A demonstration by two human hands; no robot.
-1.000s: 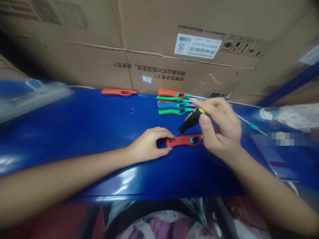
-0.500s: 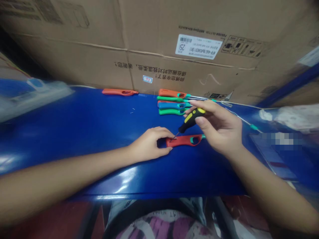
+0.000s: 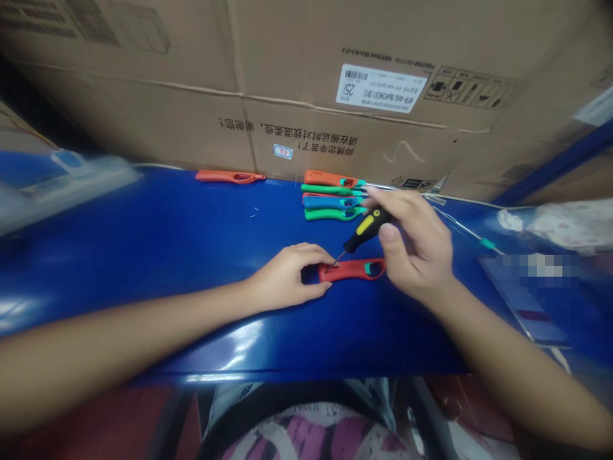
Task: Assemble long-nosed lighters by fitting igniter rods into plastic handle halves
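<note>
A red long-nozzle lighter [image 3: 352, 270] with a teal trigger lies flat on the blue table, its front end hidden behind my right hand. My left hand [image 3: 292, 275] grips the lighter's butt end between thumb and fingers. In my right hand [image 3: 419, 246] is a black-and-yellow screwdriver [image 3: 366, 230], held by its handle and tilted. Its thin shaft points down-left, and the tip touches the lighter near the butt end. Just behind the screwdriver lie several other lighters side by side, among them an orange one [image 3: 330, 179], a blue one [image 3: 328, 202] and a green one [image 3: 325, 214].
Along the back of the table [image 3: 201, 243] stands a large cardboard box [image 3: 287, 76]. An orange-red lighter shell [image 3: 230, 177] lies against it. Two tiny bright slivers rest left of centre. A flat dark-blue device [image 3: 527, 306] and crumpled white material [image 3: 569, 227] are at right.
My right hand has rolled the screwdriver handle and shifted slightly left, covering more of the lighter's front end. My left hand and the red lighter stay in place.
</note>
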